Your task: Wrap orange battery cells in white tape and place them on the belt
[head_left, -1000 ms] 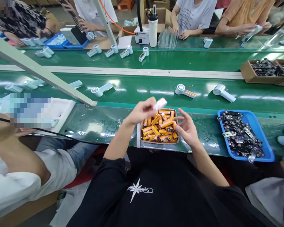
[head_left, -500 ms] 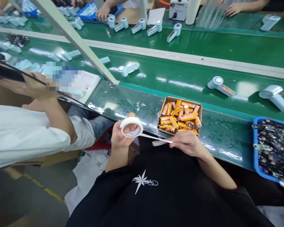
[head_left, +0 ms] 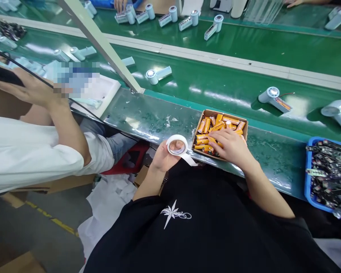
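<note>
My left hand is closed around a roll of white tape, with fingertips showing through its core. A loose end of tape hangs from the roll to the right, near the bench edge. At the cardboard box on the bench, my right hand reaches over the near side. Its thumb and fingers close on one orange battery among several orange-wrapped cylindrical batteries. The palm hides part of the box's contents.
A blue basket of dark circuit parts stands at right. Pale-blue handheld fan bodies lie on the green conveyor. A slanted metal post rises at left, beside a co-worker's arm and a white tray.
My right hand has let go of the tape strip and moved up onto the batteries in the box. My left hand has shifted right with the roll, and the tape end now hangs free.
</note>
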Motion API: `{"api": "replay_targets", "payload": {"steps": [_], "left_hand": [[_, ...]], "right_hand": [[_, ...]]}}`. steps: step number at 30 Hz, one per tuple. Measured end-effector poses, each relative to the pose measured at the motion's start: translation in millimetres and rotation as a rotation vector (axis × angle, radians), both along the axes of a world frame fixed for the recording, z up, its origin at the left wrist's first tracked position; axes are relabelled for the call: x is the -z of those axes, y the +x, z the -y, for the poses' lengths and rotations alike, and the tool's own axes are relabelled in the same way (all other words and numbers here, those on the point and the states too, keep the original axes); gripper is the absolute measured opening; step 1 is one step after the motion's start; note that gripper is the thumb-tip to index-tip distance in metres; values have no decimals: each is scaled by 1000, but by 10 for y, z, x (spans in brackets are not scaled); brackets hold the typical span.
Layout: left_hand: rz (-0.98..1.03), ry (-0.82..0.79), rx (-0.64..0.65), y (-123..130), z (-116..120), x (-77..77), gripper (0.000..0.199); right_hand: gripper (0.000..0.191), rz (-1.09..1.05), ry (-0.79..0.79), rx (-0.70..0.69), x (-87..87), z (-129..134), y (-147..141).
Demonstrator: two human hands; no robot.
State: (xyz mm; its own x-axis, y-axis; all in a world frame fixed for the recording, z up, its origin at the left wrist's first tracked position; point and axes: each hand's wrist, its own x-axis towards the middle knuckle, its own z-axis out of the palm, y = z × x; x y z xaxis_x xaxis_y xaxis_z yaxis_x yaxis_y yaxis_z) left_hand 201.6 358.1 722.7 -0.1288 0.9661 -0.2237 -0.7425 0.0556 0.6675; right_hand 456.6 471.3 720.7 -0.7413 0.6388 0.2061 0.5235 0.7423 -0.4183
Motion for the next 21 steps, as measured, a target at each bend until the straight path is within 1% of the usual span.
{"api": "replay_targets", "payload": {"steps": [2,4,7,9,11,13,15,16,17,19,21], "left_hand": [[-34,8,21,12,-12,25,57],[-105,0,40,14,-20,68,56],[-248,-43,23,-1,-22,179,51],[-309,-74,9,-19,-13,268,47],[-325,-97,35,-36,2,344,46],[-324,-105,76,-48,16,386,46],[-326,-104,94,-50,21,380,46],[-323,-96,100,-49,19,361,45],[-313,-85,110,-45,14,333,45],[-274,-56,136,-32,-4,262,44],[-234,-32,162,-8,-34,191,43]], "right_hand": [[39,183,57,10,14,-92,-160],[40,299,63,19,34,-119,-270],[39,335,30,30,36,-80,-320],[36,341,25,95,13,-35,-316],[33,378,38,171,-22,-7,-315],[29,433,30,216,-64,-21,-310],[25,431,-56,222,-104,-90,-273],[25,365,-142,210,-121,-139,-236],[27,231,-247,199,-135,-191,-188],[39,-203,-462,186,-152,-278,-73],[55,-656,-614,197,-157,-314,34]]}}
